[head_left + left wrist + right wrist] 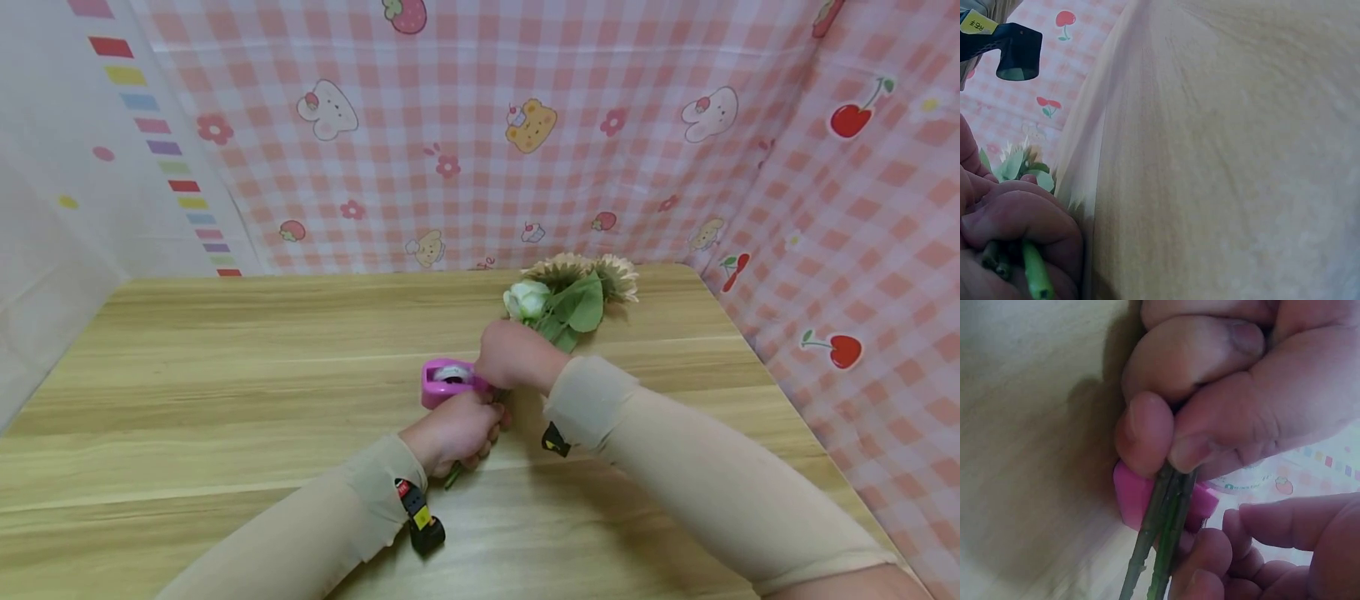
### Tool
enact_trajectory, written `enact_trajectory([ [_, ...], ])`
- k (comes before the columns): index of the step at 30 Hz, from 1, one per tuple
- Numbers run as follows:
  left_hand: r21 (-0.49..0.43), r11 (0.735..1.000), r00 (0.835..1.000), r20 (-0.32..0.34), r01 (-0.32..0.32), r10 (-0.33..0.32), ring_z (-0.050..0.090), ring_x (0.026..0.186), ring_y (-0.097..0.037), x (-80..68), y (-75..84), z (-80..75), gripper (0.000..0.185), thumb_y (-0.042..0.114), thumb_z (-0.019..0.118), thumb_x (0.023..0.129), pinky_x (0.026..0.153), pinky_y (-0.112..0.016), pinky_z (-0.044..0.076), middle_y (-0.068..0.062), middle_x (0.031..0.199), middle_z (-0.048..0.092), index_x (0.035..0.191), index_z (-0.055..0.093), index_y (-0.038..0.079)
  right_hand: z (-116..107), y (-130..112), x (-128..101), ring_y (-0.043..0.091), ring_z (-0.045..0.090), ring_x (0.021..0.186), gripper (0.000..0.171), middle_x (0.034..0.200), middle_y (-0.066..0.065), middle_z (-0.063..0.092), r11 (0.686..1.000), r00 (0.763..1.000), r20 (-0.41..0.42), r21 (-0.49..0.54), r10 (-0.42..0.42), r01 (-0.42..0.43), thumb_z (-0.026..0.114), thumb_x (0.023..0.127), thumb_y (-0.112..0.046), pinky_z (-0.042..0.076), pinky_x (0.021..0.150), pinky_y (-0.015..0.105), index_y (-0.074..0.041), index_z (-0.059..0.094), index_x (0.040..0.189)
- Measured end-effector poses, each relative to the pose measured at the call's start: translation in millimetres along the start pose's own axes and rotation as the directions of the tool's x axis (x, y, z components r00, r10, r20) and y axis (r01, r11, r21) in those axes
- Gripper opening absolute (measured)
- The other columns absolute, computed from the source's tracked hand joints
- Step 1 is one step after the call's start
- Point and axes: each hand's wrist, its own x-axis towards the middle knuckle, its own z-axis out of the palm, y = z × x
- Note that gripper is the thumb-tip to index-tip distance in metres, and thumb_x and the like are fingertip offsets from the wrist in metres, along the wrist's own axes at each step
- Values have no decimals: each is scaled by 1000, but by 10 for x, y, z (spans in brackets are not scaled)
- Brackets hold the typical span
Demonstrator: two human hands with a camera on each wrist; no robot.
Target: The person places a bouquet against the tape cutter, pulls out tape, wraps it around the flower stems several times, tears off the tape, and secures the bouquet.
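My left hand point(459, 429) grips several green flower stems point(1160, 544), with the thumb and fingertips pinching them. Their cut ends point(1036, 272) poke out of the fist in the left wrist view. At the far end lie a white-green bloom point(527, 300), cream blooms point(618, 279) and green leaves point(585, 308). My right hand point(517, 358) is close beside the stems, just beyond the left one, fingers curled and tips together; I cannot tell what they hold. A pink tape dispenser point(438, 390) with a clear roll point(453, 375) is right against both hands, partly hidden by them.
Both hands work over a wood-grain table point(262, 375). A pink checked cloth point(450, 125) hangs behind it and another point(862, 250) along the right side. Black wrist cameras are strapped to the left sleeve point(375, 492) and right sleeve point(600, 400).
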Motion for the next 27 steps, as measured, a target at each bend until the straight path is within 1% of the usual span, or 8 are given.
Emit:
enact_trajectory([
  [2,-1,1000,1000,-2,-2,2,38,51,-10,-9,5,3,22,14,40,110,41,-21,32,1,68,45,103,57,3,-2,-2,-4,15,48,60,35,68,2,53,1000,1000,-2,7,2,-2,62,98,-15,43,56,28,-14,52,65],
  [8,-19,1000,1000,-3,1,-1,37,51,-9,-9,13,13,20,13,39,110,41,-20,30,1,70,45,106,56,3,2,-4,-17,14,47,57,41,64,0,50,1000,1000,-6,14,3,-3,62,101,-21,44,55,27,-15,50,63],
  [17,-36,999,1000,8,18,-18,35,50,-8,5,-2,3,24,15,37,110,41,-20,28,1,69,44,103,56,2,12,39,-13,14,48,59,37,65,0,53,998,1000,-12,61,-9,10,63,98,-20,42,55,27,-15,53,63],
  [24,-30,999,999,16,33,-32,35,50,-9,11,1,-2,26,15,37,110,41,-21,29,1,68,44,101,57,1,19,83,12,14,45,56,40,62,-1,48,997,1000,-18,77,-12,13,62,98,-22,40,53,27,-15,50,60],
  [27,-22,999,999,14,33,-32,36,50,-9,-1,9,-4,26,14,37,111,41,-21,30,1,68,44,101,57,1,31,105,25,14,45,56,39,62,-1,48,996,1000,-27,89,-15,17,62,97,-21,40,52,27,-15,50,61],
])
